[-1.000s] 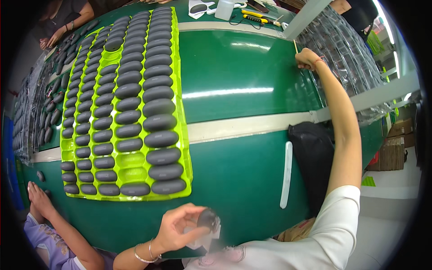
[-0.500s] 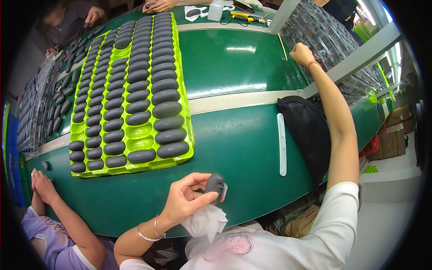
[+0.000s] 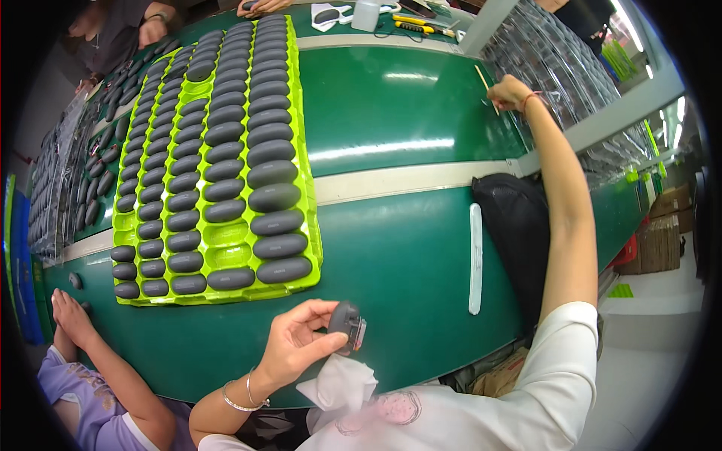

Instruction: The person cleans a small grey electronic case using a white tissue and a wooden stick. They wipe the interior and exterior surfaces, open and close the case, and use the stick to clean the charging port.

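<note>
In my left hand point(image 3: 297, 342), near the table's front edge, I pinch a dark grey, rounded oval device point(image 3: 345, 325), tilted up on end. A small reddish and metallic part shows on its right side. A crumpled white cloth point(image 3: 342, 383) hangs below that hand; whether the fingers hold it cannot be made out. My right hand point(image 3: 511, 93) is stretched to the far right of the table, its fingers closed at a thin wooden stick point(image 3: 483, 77). To the left, a bright green tray point(image 3: 314, 252) carries rows of similar grey oval devices point(image 3: 282, 246), with a few bare slots.
A white strip point(image 3: 475, 259) and a black mesh bag point(image 3: 515, 240) lie under my right arm. A metal post point(image 3: 481, 26) stands beside clear-wrapped stacked trays point(image 3: 549, 60). Another person's hands point(image 3: 75, 319) rest at the left. Yellow-handled tools point(image 3: 412, 24) and a bottle point(image 3: 366, 15) sit at the back.
My right hand has come down onto the wooden stick, its fingers now against it. My left hand with the grey device has shifted slightly left and down. The whole view has shifted a little.
</note>
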`<state>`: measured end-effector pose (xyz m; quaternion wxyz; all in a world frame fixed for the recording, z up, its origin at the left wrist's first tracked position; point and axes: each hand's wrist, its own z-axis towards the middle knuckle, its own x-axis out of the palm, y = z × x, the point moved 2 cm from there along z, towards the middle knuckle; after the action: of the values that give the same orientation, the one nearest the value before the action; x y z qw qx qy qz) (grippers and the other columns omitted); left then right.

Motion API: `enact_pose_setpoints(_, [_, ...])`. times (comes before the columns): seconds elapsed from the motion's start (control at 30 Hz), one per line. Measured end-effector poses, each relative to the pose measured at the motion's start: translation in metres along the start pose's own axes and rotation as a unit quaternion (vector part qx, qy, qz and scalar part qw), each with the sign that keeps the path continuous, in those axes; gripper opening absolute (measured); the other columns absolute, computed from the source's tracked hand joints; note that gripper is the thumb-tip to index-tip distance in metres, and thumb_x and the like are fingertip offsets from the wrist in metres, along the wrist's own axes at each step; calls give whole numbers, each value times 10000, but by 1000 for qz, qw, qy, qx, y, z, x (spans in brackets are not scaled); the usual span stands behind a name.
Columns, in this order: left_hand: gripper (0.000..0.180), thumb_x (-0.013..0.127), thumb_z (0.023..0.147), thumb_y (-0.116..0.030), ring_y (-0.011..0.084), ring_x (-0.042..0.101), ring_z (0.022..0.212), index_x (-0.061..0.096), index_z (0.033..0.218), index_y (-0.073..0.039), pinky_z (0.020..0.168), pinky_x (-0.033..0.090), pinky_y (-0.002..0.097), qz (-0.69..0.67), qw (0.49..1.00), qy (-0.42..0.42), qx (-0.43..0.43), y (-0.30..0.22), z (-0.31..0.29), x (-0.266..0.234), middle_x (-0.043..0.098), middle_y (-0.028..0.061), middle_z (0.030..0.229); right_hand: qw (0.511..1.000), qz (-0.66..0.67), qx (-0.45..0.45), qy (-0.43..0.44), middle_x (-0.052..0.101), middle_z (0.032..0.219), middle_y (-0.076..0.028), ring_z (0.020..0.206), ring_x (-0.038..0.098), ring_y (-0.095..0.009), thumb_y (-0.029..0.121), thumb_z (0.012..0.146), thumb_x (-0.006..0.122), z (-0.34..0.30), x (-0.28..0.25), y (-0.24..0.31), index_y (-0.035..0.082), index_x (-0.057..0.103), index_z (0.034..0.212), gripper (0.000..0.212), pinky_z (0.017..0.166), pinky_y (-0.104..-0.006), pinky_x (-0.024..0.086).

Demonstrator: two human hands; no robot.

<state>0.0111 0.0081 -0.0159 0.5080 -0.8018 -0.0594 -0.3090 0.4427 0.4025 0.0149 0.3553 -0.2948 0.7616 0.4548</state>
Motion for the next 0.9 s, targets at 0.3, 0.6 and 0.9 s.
enact_pose_setpoints(0.3, [455, 682, 863, -198, 157, 614, 851, 504, 1204, 45, 694, 501, 260, 80, 992, 19, 97, -1, -10, 15, 609, 104, 1034, 861, 370, -245, 247, 621, 811, -80, 742, 676, -190, 217, 918, 596, -240, 40, 32, 6, 591, 938, 212, 598, -268, 573])
enact_pose_setpoints(0.6, [430, 615, 903, -70, 185, 599, 981, 450, 1270, 81, 862, 507, 322, 72, 984, 76, 146, 2, -24, 23, 585, 146, 1119, 708, 553, -258, 355, 639, 850, -126, 831, 684, -281, 198, 967, 513, -386, 131, 15, 5, 543, 1060, 216, 618, -347, 596])
enact_pose_setpoints(0.9, [535, 664, 885, -260, 151, 618, 889, 471, 1243, 88, 708, 525, 261, 117, 985, 33, 121, 6, -24, 28, 614, 145, 1064, 646, 615, -228, 391, 631, 799, -145, 702, 681, -247, 180, 975, 505, -387, 175, 3, 26, 501, 1020, 161, 576, -323, 581])
